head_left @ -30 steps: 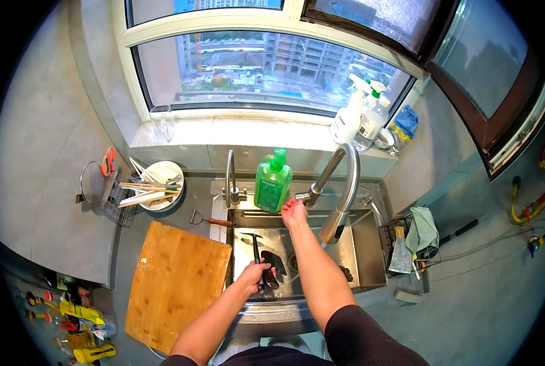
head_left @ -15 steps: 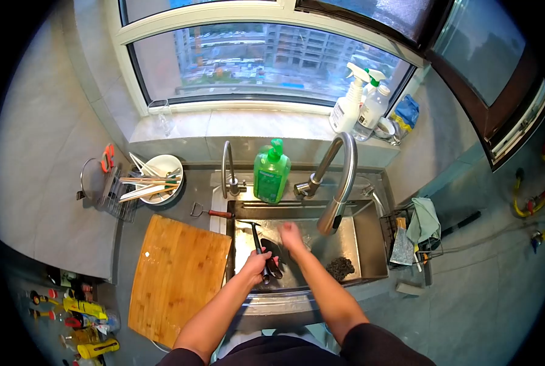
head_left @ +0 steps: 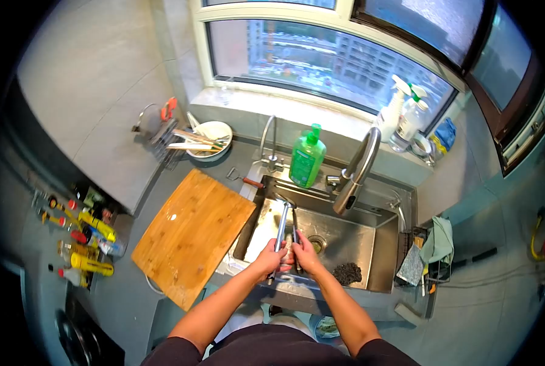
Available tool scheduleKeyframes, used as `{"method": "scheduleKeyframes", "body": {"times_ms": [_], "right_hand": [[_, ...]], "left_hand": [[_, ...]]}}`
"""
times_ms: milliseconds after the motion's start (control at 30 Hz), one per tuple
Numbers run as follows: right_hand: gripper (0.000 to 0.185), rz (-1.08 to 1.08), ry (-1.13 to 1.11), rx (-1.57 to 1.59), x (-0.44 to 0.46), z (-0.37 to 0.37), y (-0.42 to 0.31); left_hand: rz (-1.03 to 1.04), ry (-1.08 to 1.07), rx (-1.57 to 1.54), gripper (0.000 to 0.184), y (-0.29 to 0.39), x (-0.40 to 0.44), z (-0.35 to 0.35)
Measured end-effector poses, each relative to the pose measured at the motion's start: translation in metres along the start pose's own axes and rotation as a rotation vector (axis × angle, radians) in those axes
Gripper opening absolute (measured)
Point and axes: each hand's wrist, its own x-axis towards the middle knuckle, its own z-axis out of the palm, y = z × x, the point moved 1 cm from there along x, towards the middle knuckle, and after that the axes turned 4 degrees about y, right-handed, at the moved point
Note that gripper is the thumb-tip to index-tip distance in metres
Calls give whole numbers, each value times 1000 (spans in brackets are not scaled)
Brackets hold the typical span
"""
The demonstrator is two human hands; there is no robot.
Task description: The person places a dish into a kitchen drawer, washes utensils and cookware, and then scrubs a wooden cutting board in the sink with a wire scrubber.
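Note:
Over the left half of the sink (head_left: 382, 262), my left hand (head_left: 270, 259) is closed around a long, slim utensil with a shiny handle (head_left: 281, 224). Close beside it, my right hand (head_left: 308, 256) grips a dark, slim-handled utensil (head_left: 295, 221). Their upper ends meet near a dark curved head; which handle it belongs to, and the utensils' exact kind, I cannot make out. Something pale shows between the two hands. A dark scouring pad (head_left: 347, 273) lies at the front right of the basin, and the drain (head_left: 317, 243) is just beyond my right hand.
A wooden cutting board (head_left: 193, 235) lies left of the sink. Behind the basin stand a green soap bottle (head_left: 308, 157) and a curved faucet (head_left: 364, 165). A red-handled peeler (head_left: 248, 179) rests by the sink's corner. A bowl with chopsticks (head_left: 211, 137) sits at the back left.
My right hand has come down beside my left and now grips a handle too. The utensils are held nearly parallel. My view has turned, shifting the surroundings in the picture.

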Motion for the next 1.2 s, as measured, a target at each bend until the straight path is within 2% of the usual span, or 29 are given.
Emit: {"method": "scheduleKeyframes", "body": {"times_ms": [33,67,100,133,167,233,267,300,367,400,433,500,533,633,700,733,767,833,867,967,1067,1167,1200], "right_hand": [[62,23,-13,-29,-7,-6,-2],[63,93,-5,-34,-4,-13,0],[63,252,-3,48,5,-22,0],[61,269,-16,42,-3,-23,-11],[59,284,-25,38,-13,-22,-20],[55,124,-74,60,-50,-10,-45],[54,47,-103,68,-66,-4,-56],[52,64,-164,68,-76,3,-70],[49,99,-283,72,-82,15,-96],[42,99,-451,122,-74,15,-93],[29,16,-512,69,-62,19,-88],[26,-21,-593,237,-63,37,-90],[23,21,-718,393,-67,49,-102],[32,-136,-849,283,-74,95,-136],[36,-311,-897,-29,-52,123,-137],[43,-206,-867,-191,-46,138,-144],[42,-412,-825,-416,-34,157,-138],[41,-411,-810,-313,-30,199,-145],[35,-488,-777,-294,-24,219,-148],[34,-734,-338,-1024,-3,266,-171],[36,-862,-172,-1174,20,307,-197],[37,-953,-126,-1074,41,339,-213],[42,-908,-139,-1022,52,347,-218]], "left_hand": [[20,43,-45,28,-4,-10,-1],[47,82,86,28,-7,-16,-8],[72,120,220,27,-9,-22,-16],[60,126,128,28,-12,-28,-22],[70,96,94,29,-13,-36,-29],[91,31,17,31,-11,-55,-44],[128,67,93,38,-9,-66,-50],[197,-14,39,55,-15,-66,-63],[278,27,-98,71,-7,-95,-76],[272,-6,-118,80,-4,-102,-88],[284,-11,-131,79,-2,-109,-100],[319,58,-82,72,-2,-118,-125],[344,67,-66,70,-1,-121,-139],[392,88,-25,63,6,-132,-180],[402,103,-9,59,17,-141,-209],[421,139,15,55,24,-146,-221],[417,166,40,55,30,-152,-232],[417,210,102,54,48,-158,-258],[447,228,100,53,50,-156,-274],[496,210,103,49,65,-151,-314],[456,193,113,50,85,-147,-352],[446,157,115,54,100,-134,-386],[451,148,124,55,107,-134,-394]]}}
